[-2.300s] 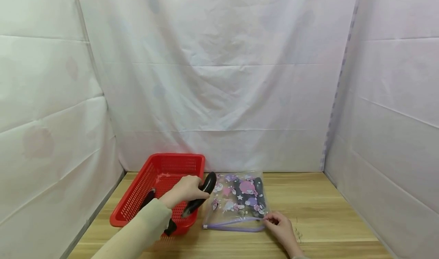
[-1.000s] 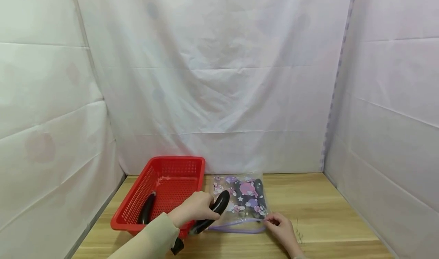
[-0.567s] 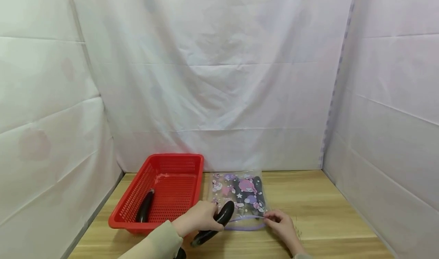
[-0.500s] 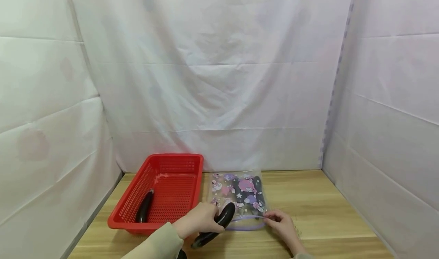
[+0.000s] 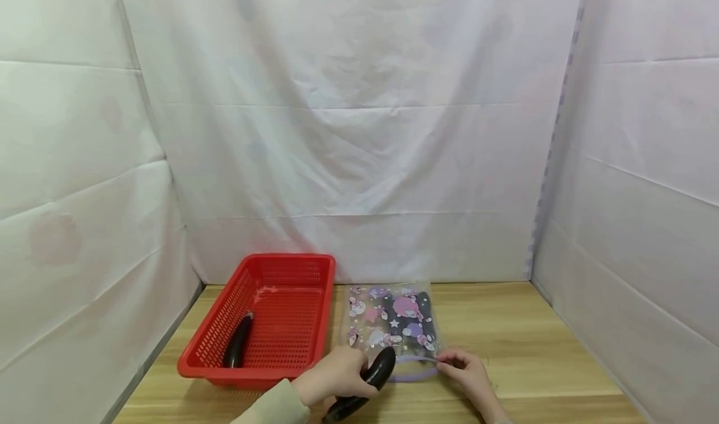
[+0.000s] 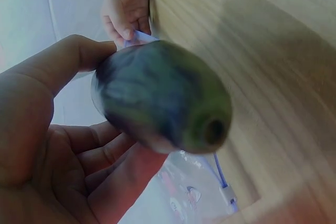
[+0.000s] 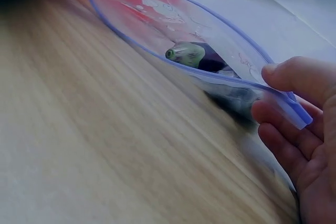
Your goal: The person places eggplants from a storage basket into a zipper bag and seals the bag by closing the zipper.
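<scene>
My left hand [image 5: 339,374] grips a dark, curved eggplant [image 5: 367,381] by its middle, above the table just in front of the bag's mouth. In the left wrist view the stem end of that eggplant [image 6: 163,98] faces the camera. With thumb and fingers my right hand [image 5: 466,377] pinches the right end of the purple zip edge of a clear printed zip bag [image 5: 371,315]. The bag lies flat and its mouth gapes. Dark eggplants show inside it, and one green stem end [image 7: 184,55] points to the mouth in the right wrist view.
A red perforated basket [image 5: 326,305] stands left of the bag, with one eggplant [image 5: 238,340] along its left side. Wooden tabletop [image 5: 517,336] extends to the right. White cloth walls [image 5: 359,162] enclose the back and both sides.
My left hand has carried the eggplant from over the basket rightward and nearer, to the front of the bag's mouth. The right hand keeps its hold on the zip edge.
</scene>
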### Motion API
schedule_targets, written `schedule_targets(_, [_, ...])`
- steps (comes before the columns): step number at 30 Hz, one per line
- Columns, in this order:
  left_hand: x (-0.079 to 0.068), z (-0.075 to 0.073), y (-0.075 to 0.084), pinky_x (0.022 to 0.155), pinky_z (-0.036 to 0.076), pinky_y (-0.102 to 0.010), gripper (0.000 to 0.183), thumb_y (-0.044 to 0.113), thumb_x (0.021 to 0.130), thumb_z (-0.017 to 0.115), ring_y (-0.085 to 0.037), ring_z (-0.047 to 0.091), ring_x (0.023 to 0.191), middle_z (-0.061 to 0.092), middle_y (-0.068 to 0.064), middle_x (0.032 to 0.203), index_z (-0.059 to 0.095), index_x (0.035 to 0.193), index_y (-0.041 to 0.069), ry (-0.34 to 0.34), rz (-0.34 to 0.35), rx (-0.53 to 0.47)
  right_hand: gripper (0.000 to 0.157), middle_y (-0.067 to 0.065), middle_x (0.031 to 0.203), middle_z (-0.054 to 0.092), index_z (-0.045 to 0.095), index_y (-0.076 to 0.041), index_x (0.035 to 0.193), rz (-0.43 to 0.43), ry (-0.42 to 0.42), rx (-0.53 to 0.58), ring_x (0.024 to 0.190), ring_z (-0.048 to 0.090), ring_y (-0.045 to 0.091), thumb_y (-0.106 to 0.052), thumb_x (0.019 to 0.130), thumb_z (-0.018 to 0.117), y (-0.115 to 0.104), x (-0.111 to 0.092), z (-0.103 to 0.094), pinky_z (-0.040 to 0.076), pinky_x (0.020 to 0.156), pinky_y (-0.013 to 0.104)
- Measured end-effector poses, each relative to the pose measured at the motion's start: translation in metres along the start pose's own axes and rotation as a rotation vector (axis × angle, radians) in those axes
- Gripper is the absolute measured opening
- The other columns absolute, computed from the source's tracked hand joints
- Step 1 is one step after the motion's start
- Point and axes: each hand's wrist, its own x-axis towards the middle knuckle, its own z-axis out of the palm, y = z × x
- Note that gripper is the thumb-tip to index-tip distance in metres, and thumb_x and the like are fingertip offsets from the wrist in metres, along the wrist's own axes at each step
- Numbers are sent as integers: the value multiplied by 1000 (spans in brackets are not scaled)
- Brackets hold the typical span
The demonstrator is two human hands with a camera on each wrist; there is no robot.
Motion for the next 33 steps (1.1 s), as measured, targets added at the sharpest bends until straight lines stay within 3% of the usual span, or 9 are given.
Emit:
schedule_targets(7, [1,9,9,43,33,-18,32,39,66,77,-2,39,44,39,17,45,53,55,21,15,43,13,13,8,88,70,72,-1,85,-68,-82,-23,83,62,8,4,74,77,5,1,-6,48,74,20])
schedule_targets(12, [3,13,12,51,32,-20,34,42,64,78,-2,39,47,38,18,45,54,53,22,35,90,85,13,6,88,70,74,-4,81,-41,-37,-65,86,61,8,3,72,79,2,1,-4,46,77,18])
schedule_targets(15, [3,17,10,51,32,-19,34,42,63,80,-2,39,48,39,18,45,55,53,22,33,93,69,13,6,86,70,73,-3,79,-45,-13,-72,85,61,8,5,71,79,-2,-1,-1,46,77,18])
schedule_targets(22, [3,28,3,46,35,-20,30,37,62,82,-3,40,48,43,14,49,57,56,20,25,29,-53,11,9,84,69,72,1,78,-32,30,-105,81,61,8,10,72,76,-9,-6,7,47,73,19])
schedule_targets(33, [7,29,4,46,32,-18,32,40,63,82,-1,37,47,38,19,46,57,55,21,13,100,-12,13,3,82,69,74,-5,80,-34,50,-59,79,61,8,3,71,80,1,-4,6,49,70,20])
